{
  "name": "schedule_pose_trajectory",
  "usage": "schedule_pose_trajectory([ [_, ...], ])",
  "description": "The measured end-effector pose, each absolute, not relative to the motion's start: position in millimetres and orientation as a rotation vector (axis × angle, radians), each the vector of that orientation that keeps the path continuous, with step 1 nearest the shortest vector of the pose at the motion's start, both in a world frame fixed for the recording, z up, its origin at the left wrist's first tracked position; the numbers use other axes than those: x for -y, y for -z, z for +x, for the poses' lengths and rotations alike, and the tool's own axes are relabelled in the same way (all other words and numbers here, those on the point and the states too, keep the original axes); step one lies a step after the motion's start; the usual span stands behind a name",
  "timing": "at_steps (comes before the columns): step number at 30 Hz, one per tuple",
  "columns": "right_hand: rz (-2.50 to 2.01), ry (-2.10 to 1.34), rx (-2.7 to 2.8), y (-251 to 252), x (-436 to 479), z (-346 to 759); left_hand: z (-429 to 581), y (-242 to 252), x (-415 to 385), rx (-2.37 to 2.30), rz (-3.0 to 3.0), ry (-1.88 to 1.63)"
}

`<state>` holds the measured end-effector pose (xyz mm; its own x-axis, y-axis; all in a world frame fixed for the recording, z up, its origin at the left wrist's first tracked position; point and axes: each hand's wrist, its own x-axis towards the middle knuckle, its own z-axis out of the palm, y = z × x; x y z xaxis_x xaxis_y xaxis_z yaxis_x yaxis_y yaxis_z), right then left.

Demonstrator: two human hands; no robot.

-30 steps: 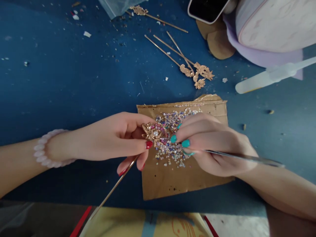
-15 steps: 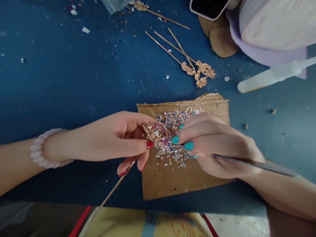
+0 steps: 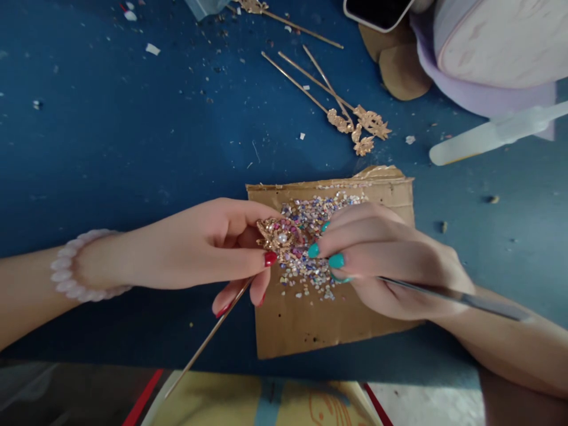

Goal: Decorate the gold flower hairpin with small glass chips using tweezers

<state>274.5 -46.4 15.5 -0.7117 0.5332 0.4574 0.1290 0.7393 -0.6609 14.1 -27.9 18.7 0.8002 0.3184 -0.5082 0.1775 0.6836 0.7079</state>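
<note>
A gold hairpin [image 3: 270, 234] with a white pearl and pink-purple stones on its ornamental head is pinched between the thumb and fingers of my left hand [image 3: 208, 248]. Its long thin stem slants down to the lower left, past the table edge. From the right, my right hand [image 3: 394, 260] grips metal tweezers [image 3: 483, 303], whose back end sticks out over the wrist. The tweezers' tips are mostly hidden by the fingers, close to the hairpin's head. Below both hands, small colourful stone chips [image 3: 310, 273] lie scattered on a piece of cardboard [image 3: 302, 331].
Several gold hairpins [image 3: 370, 122] lie beyond the cardboard. At the upper right are a phone [image 3: 377, 12], brown oval pieces [image 3: 403, 71], a round pale container [image 3: 506, 44] and a whitish translucent tube [image 3: 483, 139]. A yellow item [image 3: 222, 399] sits below the table edge.
Very little differs. My right fingertips have shifted slightly left toward the hairpin's head, and the hairpin has turned a touch in my left hand. The whole view has shifted slightly.
</note>
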Motion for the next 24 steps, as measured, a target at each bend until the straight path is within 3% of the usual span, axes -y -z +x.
schedule_pose_trajectory([
  [24, -0.524, -0.832, 2.277, -17.5, 47.8, 274.8, 15.8, -19.9, 27.2, -0.662, 0.877, -0.083],
])
